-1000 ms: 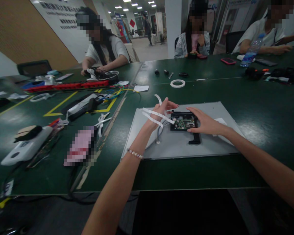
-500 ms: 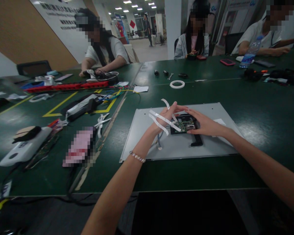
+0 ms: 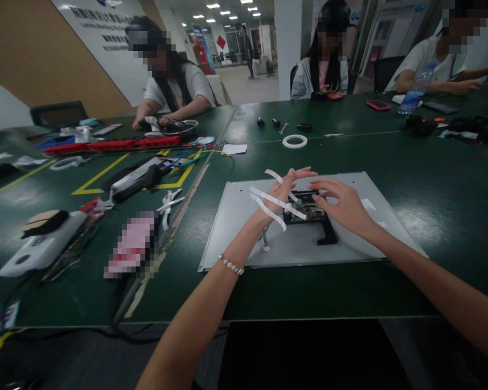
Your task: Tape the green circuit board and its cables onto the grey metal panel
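Observation:
A green circuit board (image 3: 299, 214) sits in a black bracket (image 3: 327, 234) on a flat grey panel (image 3: 228, 233). My left hand (image 3: 283, 189) is at the board's left side, fingers stretched out, and its back carries several strips of white tape (image 3: 270, 215). Part of the board is hidden behind this hand and the tape. Over the board's right edge, my right hand (image 3: 344, 205) has its fingers spread and bent, with nothing visible in them; I cannot tell whether a fingertip touches the bracket. A short grey cable (image 3: 265, 241) lies under my left wrist.
A roll of white tape (image 3: 295, 141) and a small wrench (image 3: 283, 128) lie beyond the panel. To the left are a pink phone-like item (image 3: 132, 244), a white device (image 3: 44, 244) and loose tape strips (image 3: 167, 208). Several people sit across the green table (image 3: 309, 295).
My right hand has lifted off the board's right side and moved slightly right, its fingers spreading. My left fingers have moved apart from the right ones, uncovering more of the bracket.

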Available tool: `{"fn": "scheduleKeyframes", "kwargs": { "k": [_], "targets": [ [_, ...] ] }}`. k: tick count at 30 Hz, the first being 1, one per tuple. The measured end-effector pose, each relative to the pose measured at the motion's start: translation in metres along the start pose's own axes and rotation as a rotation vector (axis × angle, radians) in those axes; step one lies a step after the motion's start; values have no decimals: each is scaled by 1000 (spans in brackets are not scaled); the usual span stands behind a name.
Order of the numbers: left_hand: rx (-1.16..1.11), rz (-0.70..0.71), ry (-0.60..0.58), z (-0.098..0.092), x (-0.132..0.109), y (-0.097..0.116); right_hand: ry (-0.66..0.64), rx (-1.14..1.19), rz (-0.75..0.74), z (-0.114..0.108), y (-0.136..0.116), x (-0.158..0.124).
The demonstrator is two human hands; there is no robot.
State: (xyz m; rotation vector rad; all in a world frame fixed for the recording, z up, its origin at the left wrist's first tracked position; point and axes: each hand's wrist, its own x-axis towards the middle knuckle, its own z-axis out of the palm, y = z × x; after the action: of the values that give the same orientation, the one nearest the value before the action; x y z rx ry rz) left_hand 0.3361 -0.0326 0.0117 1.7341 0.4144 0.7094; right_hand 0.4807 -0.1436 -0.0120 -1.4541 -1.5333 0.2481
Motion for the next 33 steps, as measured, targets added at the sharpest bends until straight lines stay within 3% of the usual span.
{"fn": "scheduleKeyframes", "kwargs": {
  "k": [5, 8, 15, 20, 26, 33],
  "targets": [
    [-11, 34, 4, 8, -4, 3, -113, 374, 187, 3, -6, -3],
    [-23, 34, -32, 12, -4, -2, -176, 467, 232, 7, -11, -5],
    [-54, 42, -98, 16, -6, -4, -167, 518, 358, 8, -11, -5],
    [-31, 55, 20, 18, -3, -8, -63, 523, 424, 0, -4, 1],
    [60, -61, 175, 5, 6, -23, 14, 574, 457, -10, 12, 6],
    [53, -23, 166, 2, 4, -21, 2, 476, 459, -17, 12, 8]
  ]
}}
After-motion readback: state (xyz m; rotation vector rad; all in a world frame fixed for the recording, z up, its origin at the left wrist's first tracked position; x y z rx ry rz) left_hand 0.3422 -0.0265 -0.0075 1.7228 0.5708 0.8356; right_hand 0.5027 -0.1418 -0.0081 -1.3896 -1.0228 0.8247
